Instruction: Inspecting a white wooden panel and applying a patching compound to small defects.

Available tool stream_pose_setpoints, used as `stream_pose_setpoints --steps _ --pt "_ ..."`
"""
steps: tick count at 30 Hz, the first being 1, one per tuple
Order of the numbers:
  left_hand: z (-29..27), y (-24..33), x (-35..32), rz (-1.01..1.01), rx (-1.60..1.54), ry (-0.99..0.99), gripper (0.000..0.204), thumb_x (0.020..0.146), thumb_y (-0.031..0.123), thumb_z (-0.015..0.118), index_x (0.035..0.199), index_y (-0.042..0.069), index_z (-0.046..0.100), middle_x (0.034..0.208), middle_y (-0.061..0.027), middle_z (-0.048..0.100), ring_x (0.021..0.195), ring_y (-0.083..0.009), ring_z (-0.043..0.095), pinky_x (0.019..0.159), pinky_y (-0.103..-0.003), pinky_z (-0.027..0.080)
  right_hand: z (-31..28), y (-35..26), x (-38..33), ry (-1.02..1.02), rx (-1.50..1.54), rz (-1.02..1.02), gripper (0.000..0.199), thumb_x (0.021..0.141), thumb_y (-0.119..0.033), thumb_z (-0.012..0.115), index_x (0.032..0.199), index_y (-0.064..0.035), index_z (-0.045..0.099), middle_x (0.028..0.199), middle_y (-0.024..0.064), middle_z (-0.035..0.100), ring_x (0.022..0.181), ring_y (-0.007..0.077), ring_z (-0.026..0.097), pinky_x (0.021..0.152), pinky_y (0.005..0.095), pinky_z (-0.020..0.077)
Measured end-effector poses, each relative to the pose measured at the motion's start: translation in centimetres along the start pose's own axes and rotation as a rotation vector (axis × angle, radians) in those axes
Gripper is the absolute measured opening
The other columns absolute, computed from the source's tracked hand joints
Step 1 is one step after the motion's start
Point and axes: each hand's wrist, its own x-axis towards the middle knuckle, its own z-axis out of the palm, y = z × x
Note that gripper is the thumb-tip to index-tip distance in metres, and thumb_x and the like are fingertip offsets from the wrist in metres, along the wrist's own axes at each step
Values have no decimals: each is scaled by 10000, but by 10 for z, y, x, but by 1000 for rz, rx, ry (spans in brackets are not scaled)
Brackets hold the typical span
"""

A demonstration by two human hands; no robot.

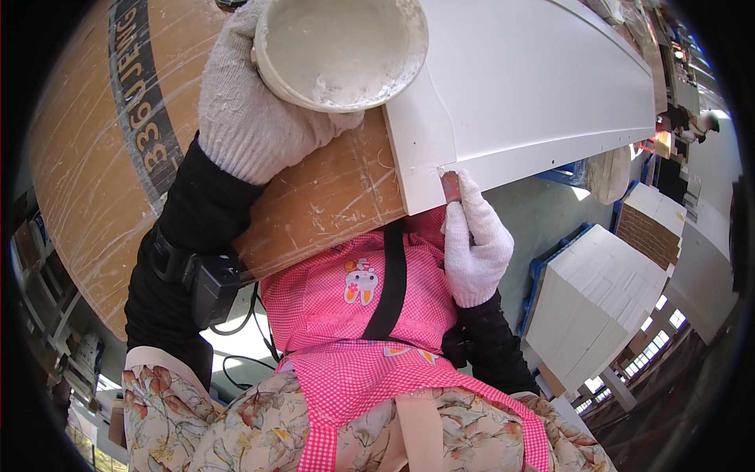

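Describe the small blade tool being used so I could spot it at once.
Start at the long white panel lying over the round brown table. At the panel's near corner, the gloved right hand pinches a small putty knife. Its reddish, stained blade touches the panel edge, unlike the white bucket of filler in the left hand.

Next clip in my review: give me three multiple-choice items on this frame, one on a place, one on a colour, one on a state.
1. Where does the scraper blade touch?
A. the white panel's near corner edge
B. the bowl's rim
C. the round brown board

2. What colour are the work gloves?
A. blue
B. white
C. black

3. What is the state of the bowl in the left hand?
A. empty and clean
B. holding white paste
C. covered by a lid

Answers: 1 A, the right hand presses the blade to the white panel at its corner. 2 B, both gloves are white knit. 3 B, white paste lies inside the bowl.
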Motion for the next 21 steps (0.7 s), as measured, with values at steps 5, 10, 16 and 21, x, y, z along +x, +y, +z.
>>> stream_pose_setpoints --steps 5,10,16,21 --pt "0 0 0 -6 -8 7 632 1040 548 329 1395 62 525 1377 -195 590 1270 -368 586 1080 -553 489 1 -2 0 13 -41 -48 411 925 62 644 1332 4 649 941 116 730 815 128 684 763 249 528" --pt "2 1 3 -5 13 48 633 1035 553 320 1390 74 530 1369 -184 600 1264 -363 592 1065 -552 502 5 -1 1 31 -7 -87 403 922 59 648 1323 16 650 975 133 740 847 139 701 777 253 534" --pt "-6 -1 3 15 49 -2 584 1033 511 352 1353 68 559 1335 -176 624 1231 -348 618 1047 -551 516 5 -3 1 5 -59 -108 404 916 59 650 1319 25 647 1021 149 750 885 168 727 792 268 549" --pt "3 0 3 -3 -10 56 533 1026 470 388 1315 67 582 1312 -173 639 1214 -344 627 1046 -555 516 4 -5 -1 -11 -50 -86 403 916 61 647 1316 21 650 1030 156 750 894 177 734 801 276 553"
